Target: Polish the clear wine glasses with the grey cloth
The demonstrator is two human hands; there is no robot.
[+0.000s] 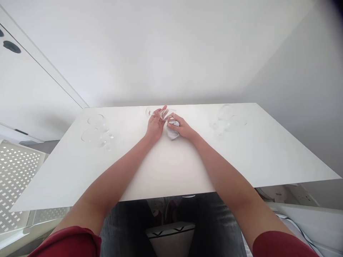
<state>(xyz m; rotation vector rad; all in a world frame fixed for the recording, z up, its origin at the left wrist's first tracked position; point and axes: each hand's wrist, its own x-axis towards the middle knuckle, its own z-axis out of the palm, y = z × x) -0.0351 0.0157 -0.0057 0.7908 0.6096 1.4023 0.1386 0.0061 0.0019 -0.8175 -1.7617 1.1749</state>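
Observation:
My left hand is wrapped around a clear stemmed glass near the back of the white table. The glass is tipped sideways, with its foot to the left and its bowl to the right. My right hand grips a pale, crumpled cloth at the bowl's open end. Some right fingers are by the rim; whether the cloth reaches inside the bowl I cannot tell. Both forearms stretch forward across the table.
Clear stemmed glasses stand on the left of the white table. More clear glasses are faintly visible on its right. A wall rises behind the back edge. A perforated white basket-like piece is at lower left.

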